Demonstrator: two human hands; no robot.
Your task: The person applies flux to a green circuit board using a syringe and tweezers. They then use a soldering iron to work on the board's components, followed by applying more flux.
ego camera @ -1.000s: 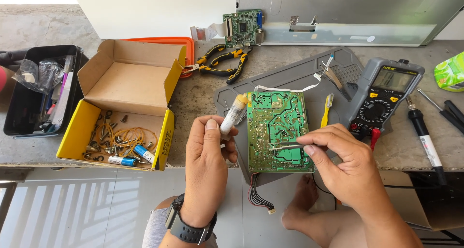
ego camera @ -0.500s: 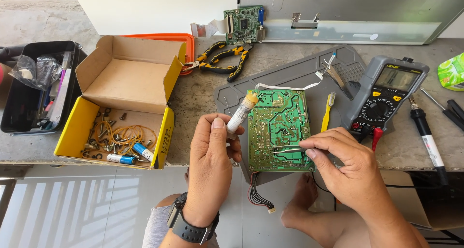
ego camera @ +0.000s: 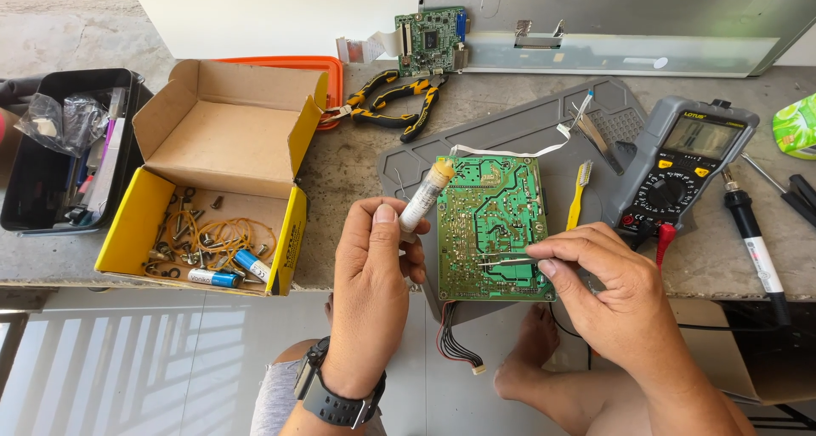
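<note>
Green circuit board (ego camera: 491, 225), solder side up, is laid flat on a grey ribbed mat (ego camera: 527, 126) at the worktop's (ego camera: 357, 168) near edge. Metal tweezers (ego camera: 501, 262) are pinched in the right hand (ego camera: 608, 287), tips on the board's lower part. A pale, cylindrical syringe (ego camera: 422, 200) is gripped upright in the left hand (ego camera: 370, 274), beside the board's left edge. Bare concrete is left between mat and cardboard box (ego camera: 225, 160).

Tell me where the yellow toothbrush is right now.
In the head view, the yellow toothbrush lies on the grey mat, right of the green circuit board and left of the multimeter, just above the right hand.
</note>
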